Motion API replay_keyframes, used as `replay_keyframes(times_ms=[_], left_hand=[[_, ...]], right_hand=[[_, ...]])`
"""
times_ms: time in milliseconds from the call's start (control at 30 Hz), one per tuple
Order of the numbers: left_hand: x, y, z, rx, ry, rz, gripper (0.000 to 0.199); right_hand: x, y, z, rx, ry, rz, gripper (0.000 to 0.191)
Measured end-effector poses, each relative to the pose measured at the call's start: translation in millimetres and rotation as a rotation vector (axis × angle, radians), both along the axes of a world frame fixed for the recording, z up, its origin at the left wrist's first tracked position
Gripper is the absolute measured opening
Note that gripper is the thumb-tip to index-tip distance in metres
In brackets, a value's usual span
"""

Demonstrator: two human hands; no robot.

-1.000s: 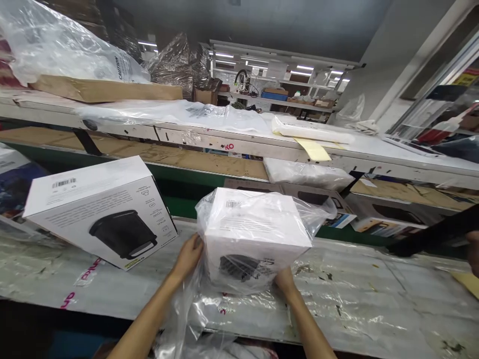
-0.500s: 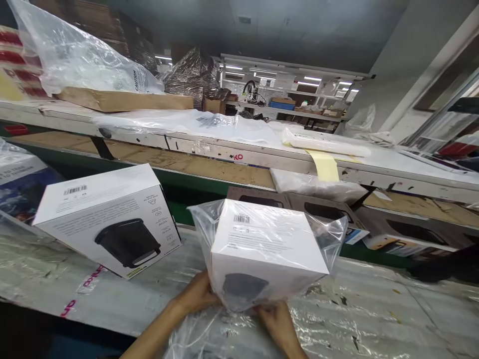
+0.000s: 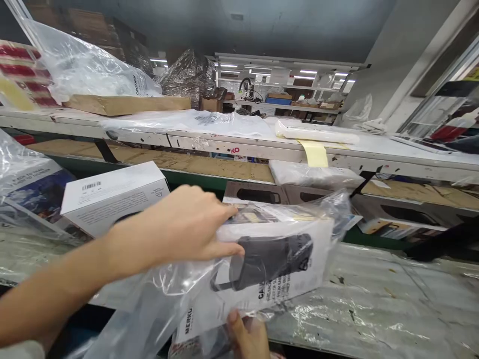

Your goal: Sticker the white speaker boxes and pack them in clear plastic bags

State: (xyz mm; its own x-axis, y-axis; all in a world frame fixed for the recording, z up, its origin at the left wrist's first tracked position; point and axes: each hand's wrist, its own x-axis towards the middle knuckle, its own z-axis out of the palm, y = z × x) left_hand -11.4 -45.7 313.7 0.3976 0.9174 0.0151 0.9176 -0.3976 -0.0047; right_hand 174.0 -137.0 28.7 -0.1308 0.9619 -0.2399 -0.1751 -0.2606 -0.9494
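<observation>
A white product box [image 3: 280, 259] with a dark device printed on it sits tilted inside a clear plastic bag [image 3: 149, 304]. My left hand [image 3: 187, 224] reaches across from the left, thumb and fingers gripping the bagged box near its upper left corner. Under the lower edge, my right hand [image 3: 249, 334] holds the box with its thumb on the front face; its other fingers are mostly hidden. The loose end of the bag hangs toward the lower left.
Another white box [image 3: 112, 192] stands behind my left forearm, beside a bagged box [image 3: 37, 194] at far left. Grey boxes [image 3: 407, 214] line the back under a white shelf [image 3: 209, 142]. Plastic film covers the worktable [image 3: 374, 294].
The bagged box has turned so its printed face points toward me. My left hand has moved from its lower left up to its upper left corner. My right hand has shifted lower.
</observation>
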Motion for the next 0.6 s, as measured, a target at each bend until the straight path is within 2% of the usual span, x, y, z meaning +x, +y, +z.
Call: replay_keyframes(times_ms=[67,133,167,233,300,367,433,500,533,600], left_hand=[[15.7,2.6,39.8,-0.041,-0.016,-0.009,0.065],[31.3,17.5,67.3,-0.123,-0.12,-0.007,0.064],[38.5,28.8,76.3,-0.168,-0.175,0.006,0.066],[49.4,55.3,84.7,-0.227,-0.266,0.056,0.069],[52.2,78.9,82.7,-0.243,-0.351,0.133,0.062],[43.5,90.8,75.0,-0.237,-0.407,0.172,0.048],[24.0,86.3,65.5,-0.189,-0.412,0.144,0.041],[-2.2,68.1,55.1,-0.04,-0.389,0.146,0.05],[-16.2,56.4,49.4,0.052,-0.383,0.183,0.057],[-42.9,34.1,36.7,0.161,-0.378,0.289,0.066]], right_hand=[[-7.9,-7.6,9.6,-0.026,0.176,0.172,0.066],[-16.3,-8.2,23.3,-0.043,0.359,0.359,0.069],[-20.2,-6.0,32.1,-0.051,0.438,0.436,0.074],[-24.7,1.8,52.0,-0.071,0.58,0.5,0.079],[-19.9,11.2,70.8,-0.088,0.696,0.477,0.077],[-1.2,20.7,82.8,-0.081,0.76,0.519,0.079],[29.9,31.1,85.0,-0.009,0.692,0.659,0.088],[64.5,44.4,79.5,0.129,0.51,0.701,0.079],[79.2,52.5,75.5,0.219,0.384,0.626,0.066],[97.1,71.4,69.2,0.427,0.104,0.347,0.038]])
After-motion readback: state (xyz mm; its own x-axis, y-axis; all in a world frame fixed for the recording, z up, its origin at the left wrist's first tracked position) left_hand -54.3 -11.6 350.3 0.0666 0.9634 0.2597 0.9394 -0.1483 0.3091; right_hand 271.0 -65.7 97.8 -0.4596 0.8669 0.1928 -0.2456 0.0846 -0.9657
